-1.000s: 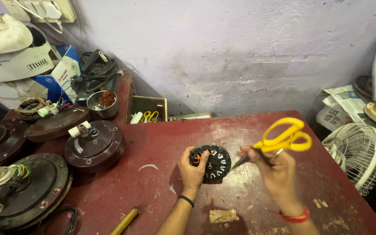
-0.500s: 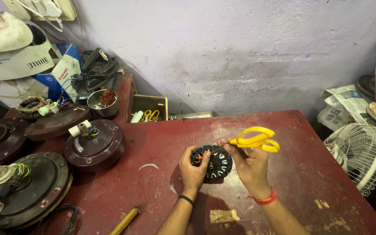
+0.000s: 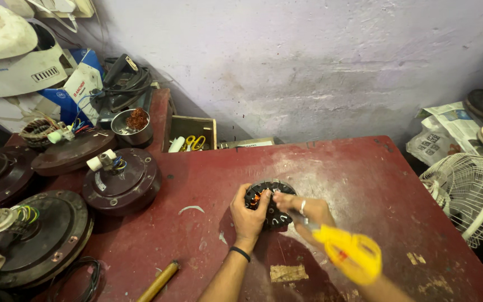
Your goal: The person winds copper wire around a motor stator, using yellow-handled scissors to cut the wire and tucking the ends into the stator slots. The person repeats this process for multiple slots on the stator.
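A round black fan stator (image 3: 269, 201) with copper windings lies on the red table (image 3: 336, 168). My left hand (image 3: 249, 215) grips its left edge and steadies it. My right hand (image 3: 303, 211) reaches onto the stator's right side, fingertips on the windings. It holds yellow-handled scissors (image 3: 350, 254), whose handles point toward me and look blurred; the blades are hidden between hand and stator.
Brown ceiling-fan motor housings (image 3: 119, 179) (image 3: 43, 235) sit at the left. A small open box (image 3: 192, 133) with another yellow scissors and a metal bowl (image 3: 133, 127) stand at the back. A wooden handle (image 3: 159, 281) lies near the front edge. A white fan guard (image 3: 468, 190) is at right.
My right hand has swung the scissors down from above the stator; the handles now point toward me, and the hand has closed in on the stator. The left hand stays put.
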